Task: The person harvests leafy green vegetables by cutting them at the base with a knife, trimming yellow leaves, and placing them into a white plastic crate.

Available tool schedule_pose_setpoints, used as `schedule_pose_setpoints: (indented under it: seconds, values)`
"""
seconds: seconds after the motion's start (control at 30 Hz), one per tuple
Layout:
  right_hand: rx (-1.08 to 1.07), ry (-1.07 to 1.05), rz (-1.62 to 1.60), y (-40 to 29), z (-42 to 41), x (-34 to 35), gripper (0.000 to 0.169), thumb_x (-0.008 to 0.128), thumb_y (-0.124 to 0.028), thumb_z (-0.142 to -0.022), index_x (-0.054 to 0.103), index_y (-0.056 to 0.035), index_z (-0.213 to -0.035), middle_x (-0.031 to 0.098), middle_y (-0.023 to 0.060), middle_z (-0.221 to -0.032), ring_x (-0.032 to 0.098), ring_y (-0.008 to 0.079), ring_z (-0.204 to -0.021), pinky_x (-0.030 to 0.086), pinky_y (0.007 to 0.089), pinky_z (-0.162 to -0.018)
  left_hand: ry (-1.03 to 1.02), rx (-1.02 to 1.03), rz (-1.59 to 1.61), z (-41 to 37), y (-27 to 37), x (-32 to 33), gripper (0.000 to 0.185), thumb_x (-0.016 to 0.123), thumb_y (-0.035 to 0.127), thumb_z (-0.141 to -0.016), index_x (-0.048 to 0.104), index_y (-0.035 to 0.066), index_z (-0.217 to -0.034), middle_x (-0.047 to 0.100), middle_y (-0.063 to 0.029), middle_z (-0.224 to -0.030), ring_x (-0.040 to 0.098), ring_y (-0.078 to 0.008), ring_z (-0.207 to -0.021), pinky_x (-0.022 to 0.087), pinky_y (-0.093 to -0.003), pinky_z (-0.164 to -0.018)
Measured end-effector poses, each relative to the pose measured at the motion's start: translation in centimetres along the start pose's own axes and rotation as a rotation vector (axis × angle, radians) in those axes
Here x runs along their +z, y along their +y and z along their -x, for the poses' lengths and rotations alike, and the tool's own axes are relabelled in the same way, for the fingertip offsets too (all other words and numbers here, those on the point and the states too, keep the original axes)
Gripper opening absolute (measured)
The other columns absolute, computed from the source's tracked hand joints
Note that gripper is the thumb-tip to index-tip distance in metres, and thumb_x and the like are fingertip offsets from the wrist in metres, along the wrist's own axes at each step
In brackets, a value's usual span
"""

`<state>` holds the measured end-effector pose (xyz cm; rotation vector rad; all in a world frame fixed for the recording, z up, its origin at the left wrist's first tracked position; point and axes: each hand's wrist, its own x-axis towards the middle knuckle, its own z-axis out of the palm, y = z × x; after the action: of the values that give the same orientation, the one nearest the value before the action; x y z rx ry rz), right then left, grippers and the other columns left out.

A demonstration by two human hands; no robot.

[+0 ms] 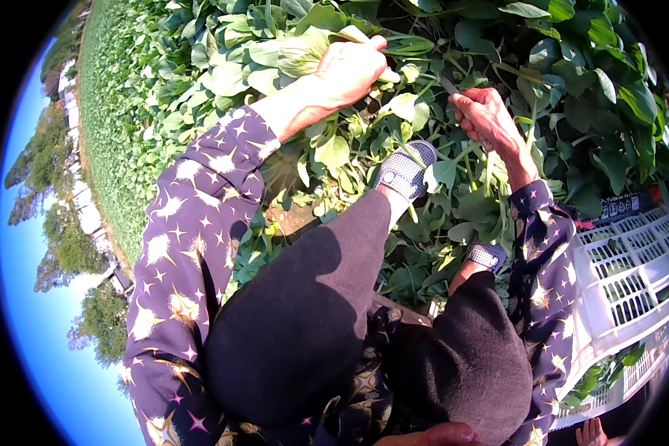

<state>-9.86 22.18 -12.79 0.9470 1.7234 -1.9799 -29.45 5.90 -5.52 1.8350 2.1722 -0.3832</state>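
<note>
My left hand (352,68) grips a leafy green plant (304,53) by its pale stem base, with the broad leaves spreading away to the left. To the right of it, my right hand (488,120) is closed in a fist around a small knife (449,85). Only a short grey blade shows past the thumb; the handle is mostly hidden by my fingers. The blade is apart from the plant in my left hand. Cut stems and loose leaves (404,106) lie on the ground between and below both hands.
Dense leafy greens (580,83) grow ahead and to both sides. White slatted plastic crates (619,279) holding greens stand at my right. My checked shoes (407,170) rest among the leaves. Another person's hand (591,432) shows at the lower right, and skin, perhaps a hand (432,435), at the bottom edge.
</note>
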Motion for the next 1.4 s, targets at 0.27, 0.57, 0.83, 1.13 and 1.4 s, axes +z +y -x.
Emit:
schedule_pose_setpoints:
  seconds: [0.27,0.57,0.83,1.13,1.4]
  values:
    - [-0.436,0.256,-0.755,2.6,9.5,2.3,0.05,0.074,-0.018,-0.084,0.055,-0.0039,-0.128,0.065,0.0041,-0.09,0.048,0.0033,-0.054,0.038,0.0172,-0.045,0.401,0.004,0.224,7.5,8.1,-8.0,0.042,0.063,-0.009,-0.069,0.064,0.0,-0.11,0.057,-0.0078,-0.128,0.067,-0.024,-0.096,0.056,-0.0313,-0.077]
    - [-0.425,0.372,-0.592,0.8,14.5,1.2,0.03,0.078,-0.014,-0.08,0.065,-0.0015,-0.105,0.054,-0.0034,-0.064,0.045,0.0035,-0.05,0.033,0.0179,-0.044,-0.249,-0.156,1.476,5.6,9.2,-5.5,0.032,0.067,0.011,-0.089,0.063,0.002,-0.119,0.064,-0.002,-0.097,0.059,-0.0055,-0.069,0.05,-0.0191,-0.063]
    - [-0.191,0.455,-0.531,2.8,15.8,-4.9,0.033,0.076,-0.028,-0.081,0.064,-0.0017,-0.096,0.055,-0.0023,-0.068,0.041,0.0026,-0.045,0.032,0.0176,-0.041,-0.135,-0.268,1.666,1.6,8.4,-8.1,0.027,0.072,0.01,-0.081,0.055,0.004,-0.101,0.064,-0.0092,-0.112,0.061,-0.0109,-0.08,0.047,-0.0229,-0.06]
    - [-0.206,-0.097,-0.695,0.3,10.9,-1.1,0.028,0.07,-0.027,-0.086,0.06,-0.0024,-0.096,0.055,-0.0026,-0.072,0.035,-0.0003,-0.047,0.029,0.0166,-0.04,-0.449,-0.269,2.047,-0.3,8.6,-3.9,0.037,0.08,0.019,-0.079,0.065,0.002,-0.107,0.068,-0.0072,-0.094,0.066,-0.0116,-0.081,0.056,-0.0254,-0.066]
    - [-0.253,0.356,-0.468,-1.2,10.8,-0.5,0.028,0.081,-0.028,-0.079,0.064,-0.0057,-0.084,0.048,-0.0063,-0.056,0.041,0.0013,-0.045,0.03,0.0159,-0.04,-0.314,-0.336,1.919,0.3,8.0,-2.3,0.044,0.081,0.012,-0.075,0.062,0.001,-0.114,0.066,-0.0078,-0.104,0.064,-0.0172,-0.096,0.052,-0.0336,-0.088]
